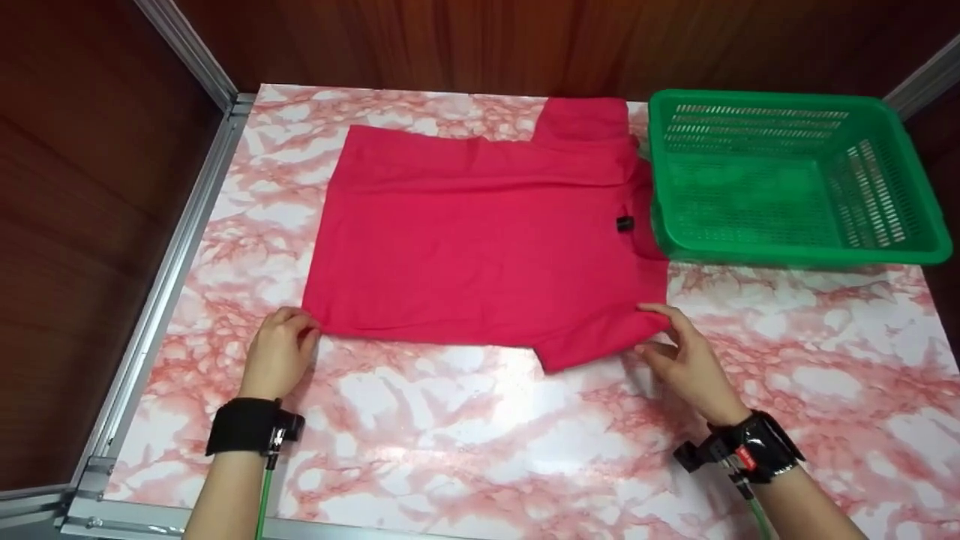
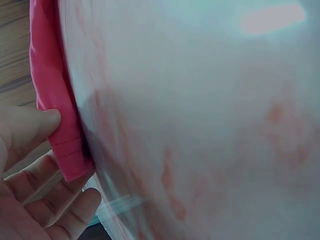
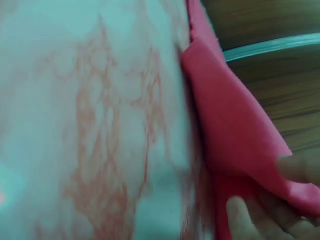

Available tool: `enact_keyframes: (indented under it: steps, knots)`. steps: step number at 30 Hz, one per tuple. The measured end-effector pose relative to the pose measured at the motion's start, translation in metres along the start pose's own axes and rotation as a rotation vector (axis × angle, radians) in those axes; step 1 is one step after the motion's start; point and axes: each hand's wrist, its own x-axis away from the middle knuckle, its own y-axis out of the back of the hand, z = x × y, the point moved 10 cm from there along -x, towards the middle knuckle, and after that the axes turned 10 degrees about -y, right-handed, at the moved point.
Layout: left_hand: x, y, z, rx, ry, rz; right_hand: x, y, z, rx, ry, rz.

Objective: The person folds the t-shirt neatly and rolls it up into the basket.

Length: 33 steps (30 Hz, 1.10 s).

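Here at the lower left of the frame, the left hand [image 1: 274, 354] pinches the hem corner of the red shirt [image 1: 450, 247]: the left wrist view shows the thumb on top and fingers curled behind. A black wristband [image 1: 244, 426] sits just below it.

The shirt spreads flat across the middle of the frame, hem to the left, neck to the right, on the marbled table [image 1: 435, 420]. That broad layout probably lets the hands reach both ends of its near edge at once. Up at the upper middle, the far sleeve [image 1: 585, 120] points away; right of centre, a small black tag [image 1: 625, 223] lies by the neckline.

Over to the lower right, the right hand [image 1: 694, 367] pinches the cloth at the near sleeve [image 1: 600, 337], thumb over, fingers under. Gripping opposite ends likely gives even control of that edge.

And at the upper right stands the green basket [image 1: 810, 256], presumably set aside for working room, though it crowds the neckline; whether they touch, I can't tell.
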Motion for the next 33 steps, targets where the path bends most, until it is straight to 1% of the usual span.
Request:
enact_keyframes:
  steps: [2, 3, 5, 7, 9, 10, 14, 17, 20, 23, 27, 29, 31, 33]
  knots:
    - [0.000, -0.001, 0.000, 0.003, 0.005, 0.004, -0.004, -0.001, 0.005, 0.059, 0.062, -0.009]
    - [-0.001, -0.001, 0.001, 0.005, 0.006, 0.005, -0.005, 0.001, 0.008, 0.091, 0.088, -0.037]
    - [-0.001, -0.001, 0.001, 0.008, 0.005, 0.006, -0.007, 0.007, 0.013, 0.149, 0.136, -0.123]
    - [-0.001, -0.001, 0.001, 0.013, 0.004, 0.004, -0.008, 0.014, 0.020, 0.175, 0.177, -0.216]
    - [-0.001, -0.002, 0.001, 0.020, 0.003, 0.003, -0.006, 0.021, 0.027, 0.195, 0.191, -0.293]
    - [-0.001, -0.002, 0.001, 0.022, 0.003, 0.003, -0.006, 0.023, 0.030, 0.207, 0.200, -0.317]
    - [-0.001, -0.002, 0.002, 0.022, 0.001, 0.003, -0.004, 0.024, 0.036, 0.282, 0.199, -0.343]
    - [-0.001, -0.001, 0.003, 0.018, -0.002, 0.004, -0.003, 0.026, 0.035, 0.319, 0.182, -0.359]
    - [-0.001, -0.001, 0.003, 0.023, 0.002, 0.005, -0.003, 0.028, 0.033, 0.281, 0.144, -0.369]
    - [-0.002, -0.002, 0.004, 0.030, 0.009, 0.007, -0.004, 0.029, 0.028, 0.188, 0.084, -0.349]
    - [-0.002, -0.002, 0.004, 0.039, 0.011, 0.010, -0.006, 0.027, 0.017, 0.021, -0.041, -0.269]
    - [-0.002, -0.002, 0.004, 0.039, 0.012, 0.010, -0.006, 0.025, 0.011, -0.036, -0.092, -0.227]
    - [-0.002, -0.002, 0.005, 0.037, 0.013, 0.010, -0.005, 0.024, 0.009, -0.064, -0.109, -0.201]
    - [-0.003, -0.002, 0.005, 0.035, 0.016, 0.009, -0.006, 0.025, 0.008, -0.070, -0.101, -0.195]
